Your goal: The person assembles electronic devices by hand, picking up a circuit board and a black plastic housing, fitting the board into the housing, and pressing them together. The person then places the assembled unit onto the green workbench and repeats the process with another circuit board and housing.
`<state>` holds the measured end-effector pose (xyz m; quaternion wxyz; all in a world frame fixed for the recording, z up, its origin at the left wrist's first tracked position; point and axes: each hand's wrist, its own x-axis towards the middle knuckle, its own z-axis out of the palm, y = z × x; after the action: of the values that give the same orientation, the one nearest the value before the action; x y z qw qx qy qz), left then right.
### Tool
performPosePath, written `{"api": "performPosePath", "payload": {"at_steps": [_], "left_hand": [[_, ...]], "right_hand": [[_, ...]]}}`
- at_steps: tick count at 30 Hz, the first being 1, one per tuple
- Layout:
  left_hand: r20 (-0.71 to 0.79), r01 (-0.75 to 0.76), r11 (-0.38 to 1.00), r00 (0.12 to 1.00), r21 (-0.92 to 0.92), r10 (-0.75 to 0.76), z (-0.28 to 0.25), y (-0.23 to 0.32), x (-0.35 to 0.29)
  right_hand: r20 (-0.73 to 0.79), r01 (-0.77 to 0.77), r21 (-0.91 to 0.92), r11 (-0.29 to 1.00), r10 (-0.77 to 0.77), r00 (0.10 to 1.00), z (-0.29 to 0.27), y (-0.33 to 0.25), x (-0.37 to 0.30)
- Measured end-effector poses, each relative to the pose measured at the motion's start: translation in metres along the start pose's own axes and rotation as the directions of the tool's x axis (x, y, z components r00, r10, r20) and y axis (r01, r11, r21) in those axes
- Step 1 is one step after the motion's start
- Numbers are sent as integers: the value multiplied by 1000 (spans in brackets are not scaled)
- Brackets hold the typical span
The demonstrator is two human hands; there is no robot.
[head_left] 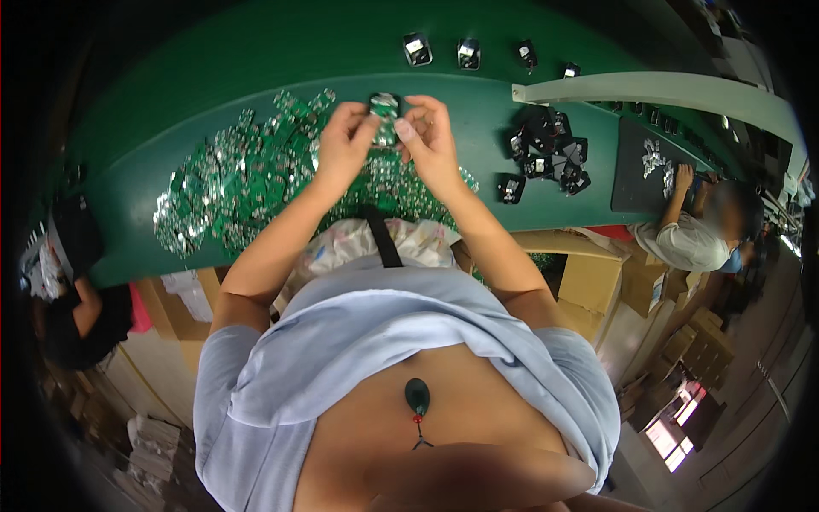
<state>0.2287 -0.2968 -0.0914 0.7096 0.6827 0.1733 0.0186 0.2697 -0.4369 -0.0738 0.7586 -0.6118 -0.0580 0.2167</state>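
Over the work table in front of me, a small black casing [373, 101] with a green circuit board [386, 111] in it is between my hands. My left hand [345, 141] grips its left side, thumb against the board. On the other side my right hand [432, 143] has its fingers curled, with the thumb on the board's right edge. Below and to the left spreads a large heap of green circuit boards [247, 175], running under my forearms. How the board is seated in the casing is too blurred to tell.
Black casings [546, 154] lie piled at the right. Beyond the table, a green belt [341, 47] carries several black units [467, 53]. A pale rail [648, 85] curves across the right. Farther right, a co-worker's hand [684, 177] is by small silvery parts [653, 159]; cardboard boxes [589, 282] stand below.
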Motion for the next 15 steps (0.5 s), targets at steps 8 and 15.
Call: {"api": "performPosePath", "payload": {"at_steps": [8, 15], "left_hand": [[-251, 177, 978, 957, 108, -146, -73, -105, 198], [-7, -129, 735, 984, 666, 179, -51, -91, 230]], "right_hand": [[31, 75, -972, 222, -198, 980, -21, 74, 133], [5, 126, -918, 377, -307, 952, -44, 79, 142]]}}
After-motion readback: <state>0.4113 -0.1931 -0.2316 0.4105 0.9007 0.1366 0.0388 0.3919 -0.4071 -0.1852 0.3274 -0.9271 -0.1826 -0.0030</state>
